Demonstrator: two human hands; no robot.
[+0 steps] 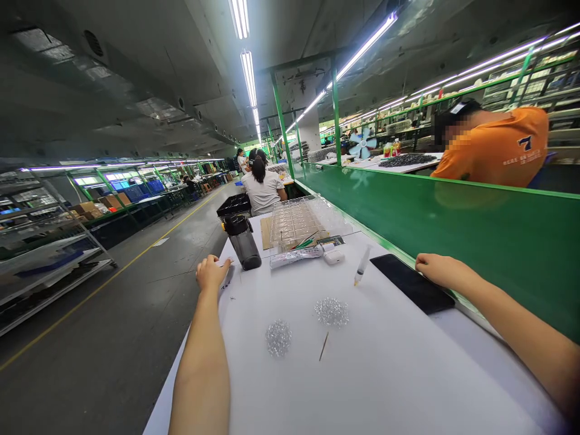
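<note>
Two small heaps of clear, glittering rhinestones lie well apart on the white work table, and a thin tan wooden pick lies between them, slightly nearer the viewer, neither heap touching it. Both hands are empty of anything that can be seen, and they stand well apart, neither clamped on an object. The left hand is loosely curled at the table's far-left edge, just beside a dark bottle with a black cap; whether it pinches something tiny, I cannot tell. The right hand rests its curled fingers on a flat black phone near the table's right edge.

Beyond the heaps on the table lie a slim clear syringe, a white-and-silver tube packet, and a clear plastic compartment tray on brown card. A tall green partition runs along the table's right side. Past it sits a co-worker in an orange shirt; further along the table's line sits another in a white shirt.
</note>
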